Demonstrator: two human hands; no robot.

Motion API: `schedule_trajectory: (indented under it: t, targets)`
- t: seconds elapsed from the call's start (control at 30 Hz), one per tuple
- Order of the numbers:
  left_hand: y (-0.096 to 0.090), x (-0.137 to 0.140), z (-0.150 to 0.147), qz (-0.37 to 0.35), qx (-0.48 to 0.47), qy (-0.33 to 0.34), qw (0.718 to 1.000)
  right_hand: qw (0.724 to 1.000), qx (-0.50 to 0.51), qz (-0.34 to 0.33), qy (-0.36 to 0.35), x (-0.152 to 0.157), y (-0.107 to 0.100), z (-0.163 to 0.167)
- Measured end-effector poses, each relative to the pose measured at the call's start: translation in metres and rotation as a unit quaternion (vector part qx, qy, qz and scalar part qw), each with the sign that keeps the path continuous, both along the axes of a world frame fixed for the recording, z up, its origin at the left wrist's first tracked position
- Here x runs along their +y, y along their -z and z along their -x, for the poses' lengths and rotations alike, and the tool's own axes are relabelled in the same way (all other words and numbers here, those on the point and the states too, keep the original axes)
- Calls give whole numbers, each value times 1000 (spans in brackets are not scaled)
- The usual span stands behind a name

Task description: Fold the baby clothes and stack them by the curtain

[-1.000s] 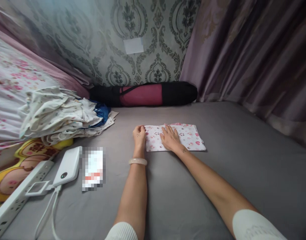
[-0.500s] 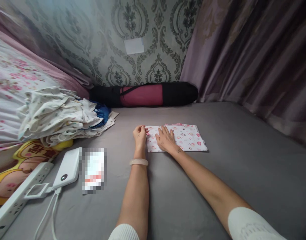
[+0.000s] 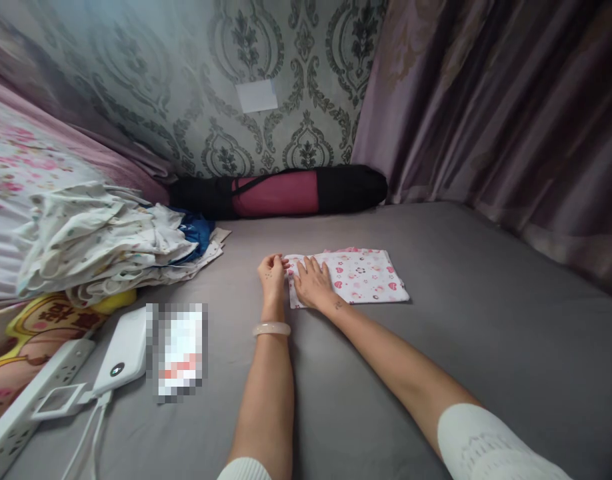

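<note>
A folded white cloth [image 3: 366, 277] printed with pink hearts and small flowers lies flat on the grey bed sheet, a pink edge showing along its far side. My right hand [image 3: 313, 283] rests palm down on its left part, fingers spread. At the cloth's left end is my left hand [image 3: 272, 272], its fingers pinched together at the cloth's edge. Whether the fingertips grip the fabric is partly hidden. A pale bangle [image 3: 272, 329] circles my left wrist.
Crumpled clothes [image 3: 106, 233] are heaped at the left. Nearer lie a white power bank [image 3: 123, 350] with cables, a power strip [image 3: 41, 387], a yellow plush cushion [image 3: 51, 317] and a blurred-out object [image 3: 182, 350]. A black and maroon long bag [image 3: 279, 193] lies against the wall.
My right hand has slid left along the cloth, closer to my left hand. My left hand stays at the cloth's left end. The whole view has shifted slightly.
</note>
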State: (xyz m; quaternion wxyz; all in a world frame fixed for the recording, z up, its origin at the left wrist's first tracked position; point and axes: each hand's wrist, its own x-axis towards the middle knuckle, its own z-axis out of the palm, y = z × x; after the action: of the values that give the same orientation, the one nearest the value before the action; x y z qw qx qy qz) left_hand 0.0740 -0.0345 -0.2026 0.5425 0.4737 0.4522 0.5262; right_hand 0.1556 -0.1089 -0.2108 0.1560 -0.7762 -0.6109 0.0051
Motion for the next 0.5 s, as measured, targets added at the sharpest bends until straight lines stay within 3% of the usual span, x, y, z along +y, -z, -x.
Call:
schedule_trajectory:
  t: [0.17, 0.27, 0.33, 0.4, 0.5]
  targets:
    - [5, 4, 1, -13, 9, -23, 1000, 999, -13, -13, -47, 8, -4, 10]
    - [-10, 1, 1, -27, -32, -30, 999, 998, -14, -27, -60, 9, 3, 14]
    - [-38, -7, 9, -73, -109, -19, 991, 997, -11, -39, -60, 8, 6, 14]
    - [-76, -21, 26, -168, -185, 23, 968, 997, -8, -46, -65, 7, 8, 13]
    - [-129, -42, 63, -307, -294, 53, 904, 996, -2, -42, -76, 6, 6, 9]
